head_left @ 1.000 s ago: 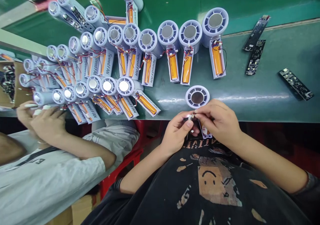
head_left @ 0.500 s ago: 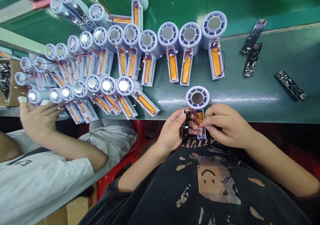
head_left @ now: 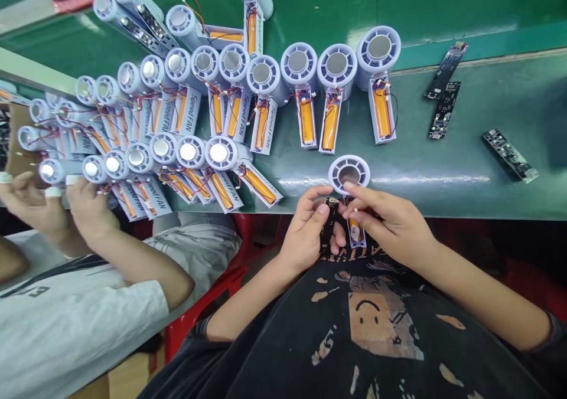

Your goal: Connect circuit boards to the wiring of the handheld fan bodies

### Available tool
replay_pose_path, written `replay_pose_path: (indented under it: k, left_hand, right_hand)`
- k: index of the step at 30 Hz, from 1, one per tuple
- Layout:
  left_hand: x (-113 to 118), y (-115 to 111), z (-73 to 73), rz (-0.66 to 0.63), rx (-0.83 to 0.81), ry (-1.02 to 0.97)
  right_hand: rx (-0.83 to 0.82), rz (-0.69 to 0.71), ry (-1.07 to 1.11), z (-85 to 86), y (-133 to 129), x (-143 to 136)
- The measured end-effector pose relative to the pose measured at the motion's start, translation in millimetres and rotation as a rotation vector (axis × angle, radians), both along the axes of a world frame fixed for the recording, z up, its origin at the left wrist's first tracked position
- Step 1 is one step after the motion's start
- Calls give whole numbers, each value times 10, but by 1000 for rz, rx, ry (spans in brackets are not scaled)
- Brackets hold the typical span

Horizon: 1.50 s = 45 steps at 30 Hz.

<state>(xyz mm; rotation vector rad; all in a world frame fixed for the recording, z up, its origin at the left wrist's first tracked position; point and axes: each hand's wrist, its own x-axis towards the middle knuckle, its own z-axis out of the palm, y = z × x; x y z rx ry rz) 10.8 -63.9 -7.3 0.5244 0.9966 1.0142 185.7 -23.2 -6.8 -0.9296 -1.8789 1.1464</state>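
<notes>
From my station I see the green table (head_left: 411,157); an open fan (head_left: 349,173) at its near edge; my left hand (head_left: 326,203) gripping a circuit board (head_left: 328,228) beside it; my right hand (head_left: 351,200) curled, its hold on the white connector (head_left: 355,210) unclear.

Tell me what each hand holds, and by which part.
The left hand holds a black circuit board near its upper end, between thumb and fingers. Whether the right hand holds anything is too small to tell.

Green table (head_left: 469,169), black circuit board (head_left: 328,222), pale lilac fan (head_left: 349,173), orange battery (head_left: 354,229)
</notes>
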Motion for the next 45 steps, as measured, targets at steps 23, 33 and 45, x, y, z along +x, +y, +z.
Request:
replay_pose_path:
  k: [23,33,45]
  left_hand:
    - [0,-9,1,-84,109,17]
    - [-18,-36,-26,-102,563,590]
    - [-58,150,16,-224,1091,1242]
  right_hand:
    - [310,-177,-195,90,-1,-79]
    - [276,-102,-216,96,-25,-48]
    - [-25,-109,-190,92,47,41]
